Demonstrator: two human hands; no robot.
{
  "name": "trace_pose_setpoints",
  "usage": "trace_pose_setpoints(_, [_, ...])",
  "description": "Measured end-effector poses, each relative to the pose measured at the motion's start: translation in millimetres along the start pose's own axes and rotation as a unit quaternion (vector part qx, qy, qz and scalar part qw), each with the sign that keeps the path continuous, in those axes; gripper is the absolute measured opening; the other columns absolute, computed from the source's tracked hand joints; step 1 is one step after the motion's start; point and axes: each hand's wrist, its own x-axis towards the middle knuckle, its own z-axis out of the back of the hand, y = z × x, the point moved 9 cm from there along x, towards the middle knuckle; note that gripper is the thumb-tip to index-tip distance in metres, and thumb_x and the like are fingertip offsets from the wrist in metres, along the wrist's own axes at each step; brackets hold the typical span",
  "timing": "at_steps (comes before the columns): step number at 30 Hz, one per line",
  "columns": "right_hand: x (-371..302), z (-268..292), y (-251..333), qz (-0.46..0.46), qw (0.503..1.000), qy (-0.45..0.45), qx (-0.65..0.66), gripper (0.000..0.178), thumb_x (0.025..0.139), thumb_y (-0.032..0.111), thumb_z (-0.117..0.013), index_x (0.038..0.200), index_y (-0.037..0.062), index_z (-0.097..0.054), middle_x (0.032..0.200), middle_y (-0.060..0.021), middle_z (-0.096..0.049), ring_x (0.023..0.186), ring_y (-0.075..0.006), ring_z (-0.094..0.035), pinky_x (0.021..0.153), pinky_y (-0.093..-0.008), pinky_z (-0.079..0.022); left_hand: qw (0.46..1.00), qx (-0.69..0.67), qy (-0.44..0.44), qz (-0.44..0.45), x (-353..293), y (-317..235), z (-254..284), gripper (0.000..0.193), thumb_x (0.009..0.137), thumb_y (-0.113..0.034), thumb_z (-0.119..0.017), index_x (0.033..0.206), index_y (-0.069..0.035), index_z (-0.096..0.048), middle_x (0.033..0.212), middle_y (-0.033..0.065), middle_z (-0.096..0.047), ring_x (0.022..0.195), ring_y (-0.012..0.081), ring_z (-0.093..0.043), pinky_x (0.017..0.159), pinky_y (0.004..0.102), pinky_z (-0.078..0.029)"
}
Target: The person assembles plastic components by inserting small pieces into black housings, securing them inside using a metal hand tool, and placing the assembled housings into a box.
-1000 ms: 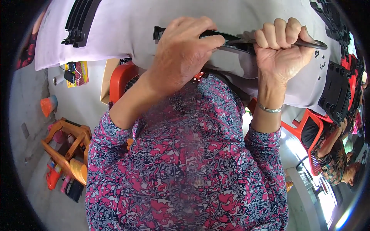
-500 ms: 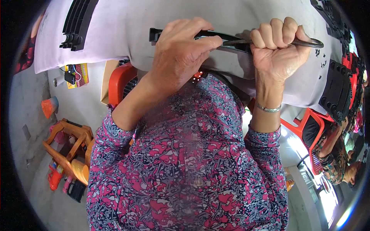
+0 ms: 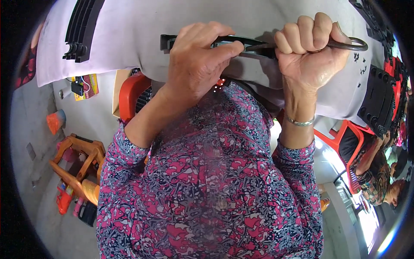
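My left hand (image 3: 198, 60) is closed round a long black plastic part (image 3: 167, 42), whose squared end sticks out to the left of the fingers. The thumb lies along its near side, and the palm hides much of the part. My right hand (image 3: 308, 54) is a fist round a pair of dark metal scissors, its looped handle (image 3: 360, 44) showing past the thumb. The pointed blade reaches left to the plastic part, close to my left thumb. Whether the blade edge touches the plastic I cannot tell.
A pale cloth (image 3: 129, 26) covers the work surface. Another black ribbed part (image 3: 84, 28) lies at the left, more black parts (image 3: 376, 97) at the right, beside small black scraps (image 3: 357, 57). Red chairs (image 3: 131, 97) stand below. Another person (image 3: 375, 185) sits at the right.
Both hands stay gripped. The black part and my left hand have shifted slightly left, while my right hand and the scissors handle have moved a little up and outward.
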Motion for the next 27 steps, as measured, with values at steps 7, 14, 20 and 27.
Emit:
trace_pose_setpoints(7, [-1, 5, -2, -0.008, 0.999, 0.011, 0.031, 0.040, 0.097, 0.035, -0.040, 0.064, 0.0126, -0.033, 0.055, 0.0030, -0.024, 0.050, -0.0121, -0.018, 0.049, -0.0306, -0.018, 0.999, 0.001, -0.036, -0.019, 0, -1, 0, 0.025, 0.068, -0.006, -0.074, 0.092, -0.012, -0.072, 0.101, 0.0033, -0.065, 0.090, 0.0252, -0.062, 0.079, 0.0381, -0.047])
trace_pose_setpoints(14, [-3, 3, -1, -0.007, 0.999, 0.018, 0.026, 0.040, 0.097, 0.035, -0.040, 0.064, 0.0129, -0.033, 0.055, 0.0032, -0.025, 0.050, -0.0118, -0.019, 0.049, -0.0305, -0.019, 1.000, 0.006, -0.026, -0.017, -2, -6, 1, 0.031, 0.067, -0.001, -0.076, 0.095, -0.013, -0.074, 0.102, 0.0059, -0.066, 0.088, 0.0271, -0.064, 0.073, 0.0371, -0.050])
trace_pose_setpoints(20, [-3, 3, -2, -0.013, 1.000, 0.001, 0.023, 0.041, 0.097, 0.035, -0.041, 0.064, 0.0134, -0.033, 0.055, 0.0034, -0.025, 0.049, -0.0115, -0.018, 0.048, -0.0300, -0.018, 0.997, 0.007, -0.066, -0.051, -3, -6, 1, 0.025, 0.064, -0.009, -0.070, 0.088, -0.014, -0.071, 0.097, 0.0013, -0.062, 0.083, 0.0228, -0.061, 0.073, 0.0372, -0.046])
trace_pose_setpoints(27, [-3, 5, 0, -0.006, 1.000, -0.017, 0.017, 0.041, 0.096, 0.036, -0.041, 0.063, 0.0136, -0.033, 0.054, 0.0038, -0.024, 0.048, -0.0115, -0.017, 0.047, -0.0301, -0.017, 0.999, 0.011, -0.029, -0.040, 0, -10, 2, 0.028, 0.065, -0.003, -0.075, 0.092, -0.013, -0.073, 0.101, 0.0049, -0.066, 0.086, 0.0265, -0.064, 0.070, 0.0373, -0.050])
